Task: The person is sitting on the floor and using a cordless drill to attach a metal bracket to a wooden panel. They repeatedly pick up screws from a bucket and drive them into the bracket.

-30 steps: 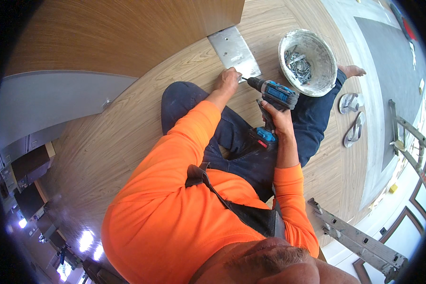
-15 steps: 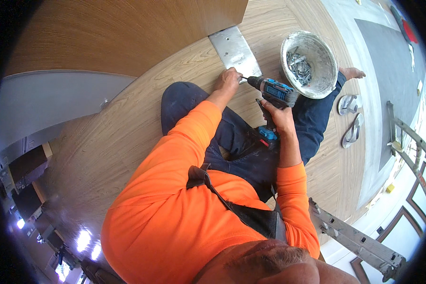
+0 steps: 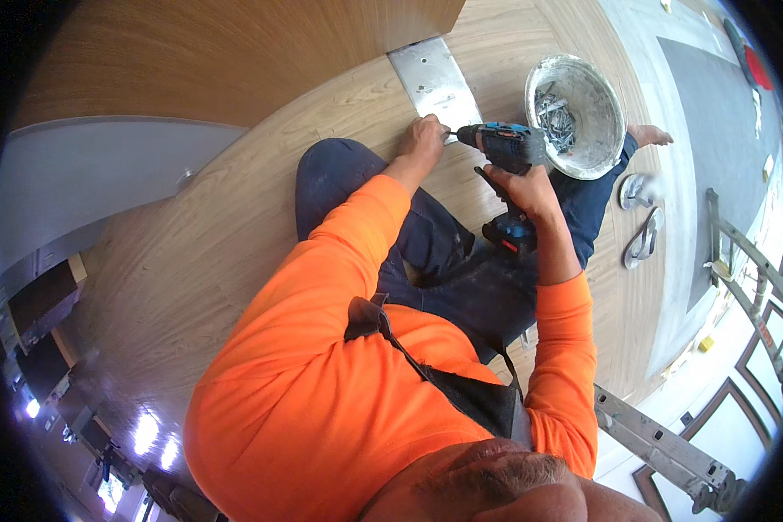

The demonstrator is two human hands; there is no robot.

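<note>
The cordless drill is dark with blue trim, its body lying roughly level and its bit pointing toward the left hand's fingers. The right hand's fingers wrap its grip, the battery pack sticking out below them toward the wrist. The bit's tip sits just beside the left fingertips, at the near end of a flat, pale grey metal plate. That plate lies on the wooden floor, stretching away from the left fingers toward a wood panel.
</note>
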